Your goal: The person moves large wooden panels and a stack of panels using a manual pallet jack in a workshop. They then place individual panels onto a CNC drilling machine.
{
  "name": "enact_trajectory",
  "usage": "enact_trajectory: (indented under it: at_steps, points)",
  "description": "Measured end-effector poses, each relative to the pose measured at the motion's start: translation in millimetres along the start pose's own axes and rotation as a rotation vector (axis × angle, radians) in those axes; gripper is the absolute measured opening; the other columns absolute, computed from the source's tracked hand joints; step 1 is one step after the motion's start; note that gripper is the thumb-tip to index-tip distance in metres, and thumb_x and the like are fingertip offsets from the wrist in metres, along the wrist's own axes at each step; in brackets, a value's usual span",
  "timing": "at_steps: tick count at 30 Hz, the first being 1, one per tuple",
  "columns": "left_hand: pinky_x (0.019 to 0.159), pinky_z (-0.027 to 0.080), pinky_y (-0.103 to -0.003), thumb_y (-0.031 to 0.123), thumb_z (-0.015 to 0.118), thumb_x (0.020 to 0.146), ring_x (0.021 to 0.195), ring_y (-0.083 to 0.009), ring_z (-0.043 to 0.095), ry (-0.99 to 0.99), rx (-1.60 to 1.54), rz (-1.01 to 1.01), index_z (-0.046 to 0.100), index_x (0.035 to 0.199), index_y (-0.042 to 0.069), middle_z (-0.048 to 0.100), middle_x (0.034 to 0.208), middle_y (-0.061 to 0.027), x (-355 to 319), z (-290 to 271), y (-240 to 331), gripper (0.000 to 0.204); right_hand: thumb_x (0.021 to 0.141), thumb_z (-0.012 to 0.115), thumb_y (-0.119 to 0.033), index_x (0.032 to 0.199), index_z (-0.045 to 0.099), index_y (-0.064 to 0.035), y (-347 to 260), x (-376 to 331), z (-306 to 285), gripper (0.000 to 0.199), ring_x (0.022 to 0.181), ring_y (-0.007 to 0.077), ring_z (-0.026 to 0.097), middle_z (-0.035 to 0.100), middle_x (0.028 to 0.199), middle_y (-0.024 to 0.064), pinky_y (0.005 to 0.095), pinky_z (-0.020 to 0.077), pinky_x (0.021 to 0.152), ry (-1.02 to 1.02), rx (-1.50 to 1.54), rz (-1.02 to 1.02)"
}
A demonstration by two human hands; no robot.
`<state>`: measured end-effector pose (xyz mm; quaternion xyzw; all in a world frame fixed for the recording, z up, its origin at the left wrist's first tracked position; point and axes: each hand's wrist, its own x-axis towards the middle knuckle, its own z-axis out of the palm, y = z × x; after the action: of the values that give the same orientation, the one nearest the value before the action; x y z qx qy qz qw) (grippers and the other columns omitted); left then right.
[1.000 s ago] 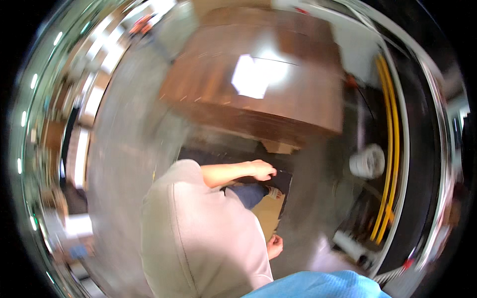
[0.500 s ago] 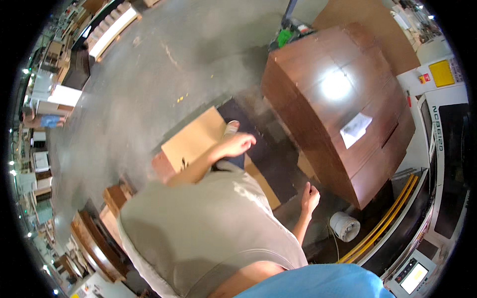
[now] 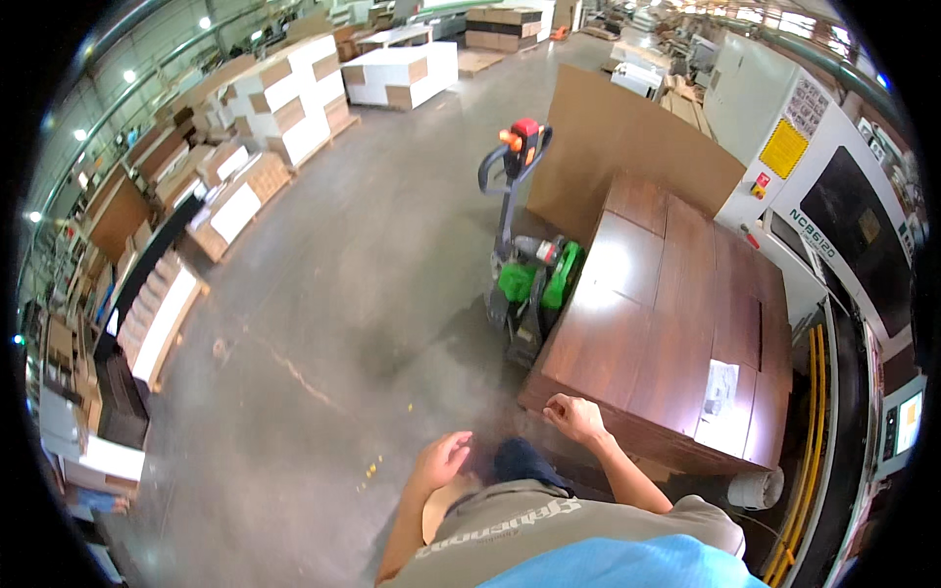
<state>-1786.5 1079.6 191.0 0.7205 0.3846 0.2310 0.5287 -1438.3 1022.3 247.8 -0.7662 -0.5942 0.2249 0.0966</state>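
Landmark: the stack of dark brown glossy wooden panels, lying flat and low on the concrete floor; every place below is given from it.
Right hand: the right hand rests on the near left corner of the stack's top, its fingers curled loosely and closed on nothing.
Left hand: the left hand hangs open with fingers spread, off the stack's near left corner, above the floor and touching nothing.
Handling, as a judgement: the panels look stiff, dense and heavy, with a slick lacquered face that offers little grip and would scratch; a panel is best taken by its edges, near the corners, with both hands.
Count, stack: one stack; its top shows about six panel faces, the layers beneath cannot be counted.
Count, paper: one white paper sheet lies on the stack's near right part.
Count, truck: one green electric pallet truck with an orange-tipped handle stands against the stack's left side.
Count, board: one large brown cardboard sheet leans upright behind the stack.
Count, machine: one white machine cabinet with a dark window stands just right of the stack.
Count, roll: one whitish roll lies at the stack's near right corner.
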Motion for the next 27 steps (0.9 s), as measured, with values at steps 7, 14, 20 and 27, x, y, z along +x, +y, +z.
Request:
enact_trajectory:
  at_steps: [7,14,20,27]
  points:
    - [0.094,0.058,-0.04,0.021,0.067,0.103,0.109,-0.0301,0.073,0.14,0.038,0.099,0.067,0.137,0.009,0.073,0.13,-0.0147,167.5,-121.6,-33.6,0.036,0.098,0.072,-0.04,0.114,0.074,-0.0107,-32.7,216.5,-18.5,0.034,0.085,0.0345,0.076,0.078,0.088,0.014,0.0455,0.0594,0.077,0.231,0.066,0.028]
    - [0.095,0.057,-0.038,0.015,0.07,0.101,0.108,-0.025,0.073,0.026,-0.101,0.172,0.066,0.137,0.005,0.074,0.129,-0.0136,419.1,-193.5,-121.6,0.038,0.102,0.069,-0.045,0.117,0.076,-0.0075,-2.4,484.9,-67.4,0.041,0.091,0.0319,0.078,0.079,0.096,0.0169,0.0416,0.0589,0.082,0.644,0.316,0.217]
    - [0.099,0.054,-0.036,0.01,0.068,0.101,0.108,-0.0208,0.069,-0.137,-0.004,0.211,0.063,0.142,0.004,0.072,0.131,-0.0129,607.3,-305.7,-146.2,0.042,0.099,0.052,-0.074,0.153,0.051,-0.0027,-70.2,664.1,-144.1,0.089,0.127,0.0399,0.066,0.07,0.132,0.0279,0.0476,0.0499,0.107,0.724,0.474,0.446]
    - [0.095,0.055,-0.035,0.007,0.067,0.1,0.105,-0.0192,0.07,-0.439,0.012,0.323,0.06,0.146,0.005,0.071,0.132,-0.0134,863.0,-392.2,-178.7,0.047,0.099,0.049,-0.076,0.159,0.039,0.0007,-88.3,770.0,-177.3,0.097,0.126,0.0448,0.066,0.069,0.13,0.032,0.0503,0.0513,0.107,0.935,0.42,0.74]
